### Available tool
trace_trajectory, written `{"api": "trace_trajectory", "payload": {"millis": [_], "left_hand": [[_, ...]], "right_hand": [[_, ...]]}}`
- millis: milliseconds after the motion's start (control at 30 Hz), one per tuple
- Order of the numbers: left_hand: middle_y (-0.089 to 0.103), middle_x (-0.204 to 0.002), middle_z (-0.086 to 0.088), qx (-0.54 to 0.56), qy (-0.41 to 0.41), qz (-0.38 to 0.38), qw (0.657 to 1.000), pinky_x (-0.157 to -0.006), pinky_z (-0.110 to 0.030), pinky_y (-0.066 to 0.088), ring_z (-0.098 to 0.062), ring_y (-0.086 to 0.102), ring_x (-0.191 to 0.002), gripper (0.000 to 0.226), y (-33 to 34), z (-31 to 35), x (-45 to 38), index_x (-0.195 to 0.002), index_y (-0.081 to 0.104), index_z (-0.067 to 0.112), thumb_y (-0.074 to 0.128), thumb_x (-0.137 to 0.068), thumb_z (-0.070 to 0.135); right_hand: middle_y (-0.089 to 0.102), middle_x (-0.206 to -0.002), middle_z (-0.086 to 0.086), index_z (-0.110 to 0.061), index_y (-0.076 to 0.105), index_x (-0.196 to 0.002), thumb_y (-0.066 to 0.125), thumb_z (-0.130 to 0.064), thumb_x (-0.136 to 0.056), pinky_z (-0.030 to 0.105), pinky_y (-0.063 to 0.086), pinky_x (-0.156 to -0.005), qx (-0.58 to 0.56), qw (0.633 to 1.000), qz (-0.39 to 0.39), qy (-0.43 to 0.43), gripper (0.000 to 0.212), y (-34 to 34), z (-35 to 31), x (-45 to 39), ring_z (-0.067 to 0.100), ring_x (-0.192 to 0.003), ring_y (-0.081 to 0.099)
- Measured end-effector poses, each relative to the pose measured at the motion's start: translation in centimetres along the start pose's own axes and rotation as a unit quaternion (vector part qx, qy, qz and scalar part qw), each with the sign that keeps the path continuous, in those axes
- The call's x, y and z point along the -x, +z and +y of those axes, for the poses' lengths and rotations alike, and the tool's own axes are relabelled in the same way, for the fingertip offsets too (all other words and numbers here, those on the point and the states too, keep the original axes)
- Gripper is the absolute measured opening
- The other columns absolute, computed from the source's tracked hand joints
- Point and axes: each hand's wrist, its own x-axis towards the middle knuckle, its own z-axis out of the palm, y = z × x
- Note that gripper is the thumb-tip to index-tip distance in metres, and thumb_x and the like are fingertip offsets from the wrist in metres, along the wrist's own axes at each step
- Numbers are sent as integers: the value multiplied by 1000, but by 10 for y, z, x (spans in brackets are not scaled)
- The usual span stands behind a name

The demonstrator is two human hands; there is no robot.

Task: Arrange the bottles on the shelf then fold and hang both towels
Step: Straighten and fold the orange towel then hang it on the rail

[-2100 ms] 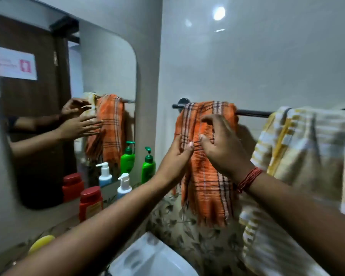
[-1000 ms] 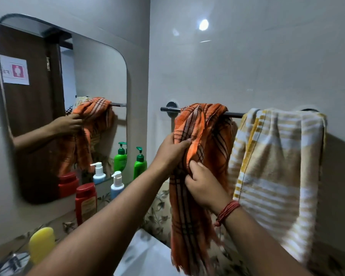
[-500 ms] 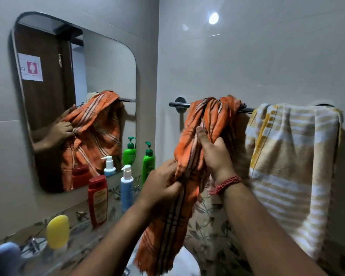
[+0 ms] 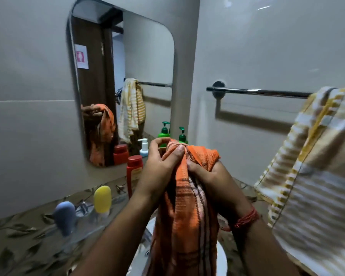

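Observation:
The orange striped towel (image 4: 185,220) is off the rail and hangs bunched from both my hands in front of me. My left hand (image 4: 159,168) pinches its top edge. Just to the right, my right hand (image 4: 209,176) grips the same bunch. The towel rail (image 4: 257,92) is bare on its left part. A yellow and white striped towel (image 4: 315,176) hangs over the rail's right end. On the shelf under the mirror stand a red bottle (image 4: 134,172), a white pump bottle (image 4: 144,148) and a green pump bottle (image 4: 182,135), partly hidden by my hands.
A mirror (image 4: 124,86) covers the left wall. A yellow bottle (image 4: 102,199) and a blue-grey bottle (image 4: 65,217) stand near a tap on the patterned counter (image 4: 18,246). A white basin (image 4: 139,263) lies below the orange towel.
Both hands have pulled the orange towel off the rail and down toward me, where it now hangs bunched. The yellow towel stays on the rail.

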Motion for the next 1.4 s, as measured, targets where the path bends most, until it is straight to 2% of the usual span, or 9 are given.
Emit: {"api": "trace_trajectory", "payload": {"millis": [200, 300, 433, 633, 833, 967, 1067, 1233, 1400], "left_hand": [[77, -99, -6, -54, -25, 19, 998, -82, -38, 57, -24, 73, -94, 29, -17, -1, 19, -104, 71, 19, 65, -87, 41], [73, -76, 2, -84, -19, 32, 996, -63, -24, 51, -9, 67, -68, 18, -15, -8, 38, -89, 71, 19, 60, -99, 29], [66, -61, 4, 44, -39, 88, 994, -47, -16, 47, -6, 60, -49, 20, -3, -6, 58, -84, 64, 14, 55, -102, 18], [54, -67, -2, 94, -35, 125, 987, -56, -29, 41, -14, 50, -58, 18, 40, 6, 74, -78, 66, 22, 60, -91, 32], [61, -70, -3, 65, -17, 153, 986, -52, -25, 53, -14, 62, -55, 14, 88, 0, 90, -87, 63, 19, 74, -84, 27], [63, -74, 0, 32, -22, 158, 987, -53, -25, 54, -13, 63, -59, 11, 111, 4, 101, -89, 65, 19, 75, -84, 20], [64, -75, -1, 26, -10, 159, 987, -55, -24, 55, -13, 65, -61, 12, 118, 14, 108, -89, 67, 18, 78, -85, 16], [72, -87, 5, -187, -41, 191, 963, -64, -24, 56, -11, 71, -75, 16, 106, 33, 131, -93, 72, 26, 77, -84, 38], [68, -103, 10, -431, -112, 58, 893, -95, -45, 54, -12, 67, -104, 37, 90, 51, 142, -106, 71, 36, 53, -90, 65]], "right_hand": [[78, -99, -6, -33, 74, -102, 68, -41, -89, 15, 53, -78, 70, 971, -229, -25, 16, -25, 13, 20, 8, -93, 74], [72, -103, -25, -50, 69, -101, 50, -65, -88, 7, 46, -79, 146, 939, -308, -41, 28, -32, 19, 20, -8, -96, 66], [74, -83, -9, -22, 69, -91, 33, -97, -66, 22, 55, -70, 142, 946, -292, -23, 87, -56, 41, 8, 5, -76, 68], [74, -89, 23, -6, 73, -92, 57, -95, -52, 61, 56, -78, 105, 941, -310, 92, 99, -102, 64, -12, 43, -87, 71], [70, -78, 1, -20, 67, -87, 24, -92, -60, 40, 56, -70, 427, 861, -275, -25, 89, -147, 70, -16, 18, -72, 66], [65, -108, -20, -37, 61, -109, 50, -71, -85, 23, 53, -84, 164, 904, -358, -165, 43, -138, 59, -10, -2, -101, 62], [70, -90, -8, -23, 69, -99, 61, -39, -93, 40, 55, -72, 21, 885, -424, -193, 19, -123, 56, 4, 9, -84, 67], [66, -79, -7, -22, 67, -86, 57, -34, -94, 26, 49, -66, -83, 926, -333, -158, 17, -109, 47, 23, 7, -75, 62], [64, -85, 4, -11, 63, -90, 53, -27, -98, 49, 51, -75, -58, 911, -344, -219, 20, -90, 21, 27, 24, -83, 62]]}}
